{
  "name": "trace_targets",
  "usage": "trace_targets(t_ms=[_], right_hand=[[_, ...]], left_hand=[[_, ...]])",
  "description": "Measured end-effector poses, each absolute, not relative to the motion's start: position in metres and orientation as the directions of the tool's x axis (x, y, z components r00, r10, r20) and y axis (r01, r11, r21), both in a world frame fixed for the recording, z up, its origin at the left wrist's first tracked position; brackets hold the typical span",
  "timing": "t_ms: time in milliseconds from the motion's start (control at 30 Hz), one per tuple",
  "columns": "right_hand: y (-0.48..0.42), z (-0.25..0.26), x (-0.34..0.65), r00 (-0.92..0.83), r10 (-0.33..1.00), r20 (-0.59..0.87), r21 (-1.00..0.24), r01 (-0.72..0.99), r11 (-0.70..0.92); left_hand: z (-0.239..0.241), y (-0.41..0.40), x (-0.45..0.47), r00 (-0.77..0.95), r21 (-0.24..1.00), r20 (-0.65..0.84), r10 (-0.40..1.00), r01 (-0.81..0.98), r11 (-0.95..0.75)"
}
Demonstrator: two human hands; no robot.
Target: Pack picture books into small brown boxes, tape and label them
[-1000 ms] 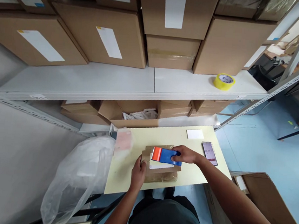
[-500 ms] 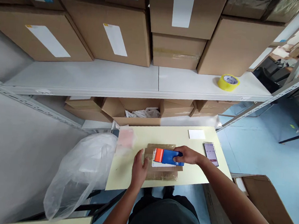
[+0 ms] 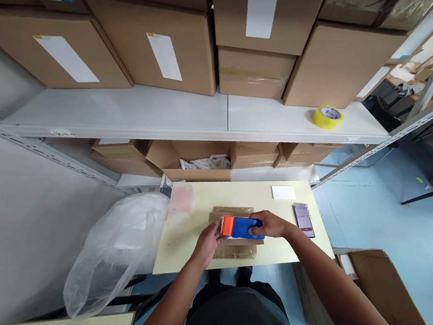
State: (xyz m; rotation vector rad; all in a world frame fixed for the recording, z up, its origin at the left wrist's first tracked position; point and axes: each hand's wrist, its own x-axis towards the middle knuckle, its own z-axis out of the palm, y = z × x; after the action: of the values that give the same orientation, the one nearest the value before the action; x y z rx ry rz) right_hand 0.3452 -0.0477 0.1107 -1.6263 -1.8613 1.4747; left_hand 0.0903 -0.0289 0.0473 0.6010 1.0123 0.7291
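A blue tape dispenser [image 3: 244, 228] with an orange front is gripped from its right end by my right hand [image 3: 267, 224]. My left hand [image 3: 209, 239] is closed, its thumb and fingers pinched at the dispenser's orange front end; any strip of tape between them is too small to make out. Beneath the dispenser lies a flat cardboard package [image 3: 235, 251] with shiny clear tape on it, resting on the pale yellow table [image 3: 187, 262]. A white label on the package is mostly covered by the dispenser.
A phone [image 3: 304, 221] and white card [image 3: 283, 192] lie on the table's right side, a pinkish sheet [image 3: 181, 199] at its left. A plastic bag [image 3: 120, 240] hangs left. The shelf [image 3: 160, 111] ahead holds boxes and a yellow tape roll [image 3: 328, 117]. An open carton [image 3: 391, 297] stands right.
My left hand has moved right from the package's left edge and closed at the dispenser's orange front. The dispenser and my right hand stay almost where they were.
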Motion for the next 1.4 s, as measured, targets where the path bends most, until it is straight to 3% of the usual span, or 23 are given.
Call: trace_targets(t_ms=[567,1400], right_hand=[[-0.045,0.107,0.341,-0.339,0.850,-0.402,-0.745,0.662,-0.088],[-0.039,0.104,0.341,-0.362,0.832,-0.420,-0.742,0.664,-0.085]], left_hand=[[0.046,-0.023,0.088,0.241,0.868,-0.454,0.858,-0.100,0.487],[0.041,-0.023,0.087,0.214,0.855,-0.452,0.866,-0.172,0.488]])
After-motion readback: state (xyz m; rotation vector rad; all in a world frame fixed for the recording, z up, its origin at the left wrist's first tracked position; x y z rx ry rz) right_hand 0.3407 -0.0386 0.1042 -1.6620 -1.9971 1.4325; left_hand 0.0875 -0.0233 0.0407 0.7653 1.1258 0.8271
